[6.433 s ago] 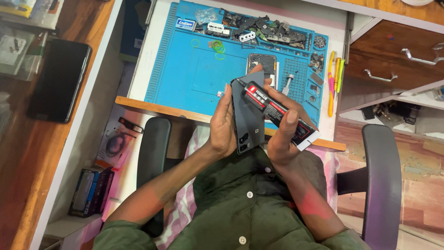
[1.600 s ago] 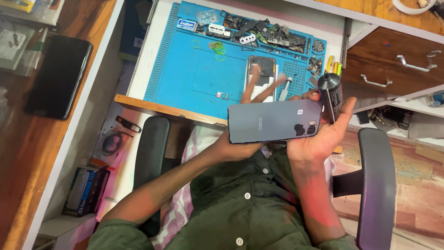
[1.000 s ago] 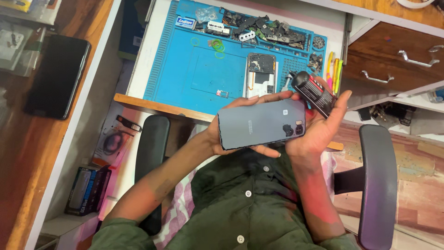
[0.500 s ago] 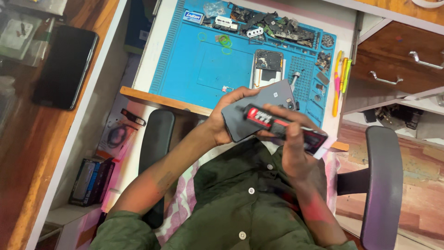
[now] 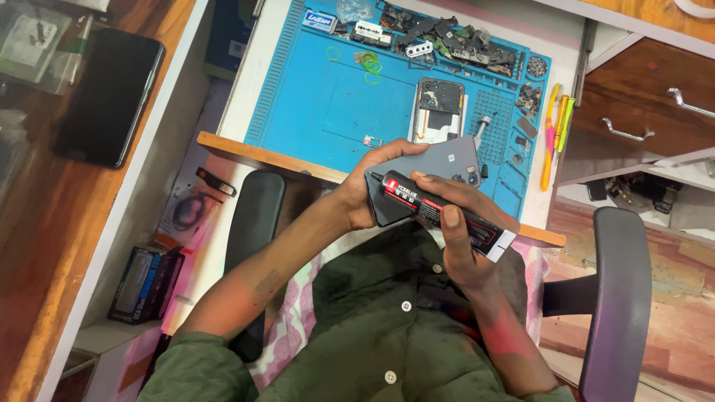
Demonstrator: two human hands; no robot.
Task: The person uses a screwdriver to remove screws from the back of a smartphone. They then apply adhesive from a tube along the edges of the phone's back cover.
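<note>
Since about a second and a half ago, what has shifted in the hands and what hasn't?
The grey phone, then held flat with its back up, is now tilted in the left hand. The right hand has swung the black and red tube from off to the phone's right down across it, tip toward the phone's lower edge. The blue mat and the opened phone on it stayed put.

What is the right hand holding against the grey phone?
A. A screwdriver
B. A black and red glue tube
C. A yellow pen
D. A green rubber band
B: the right hand grips a black and red glue tube, nozzle at the edge of the grey phone held by the left hand.
</note>
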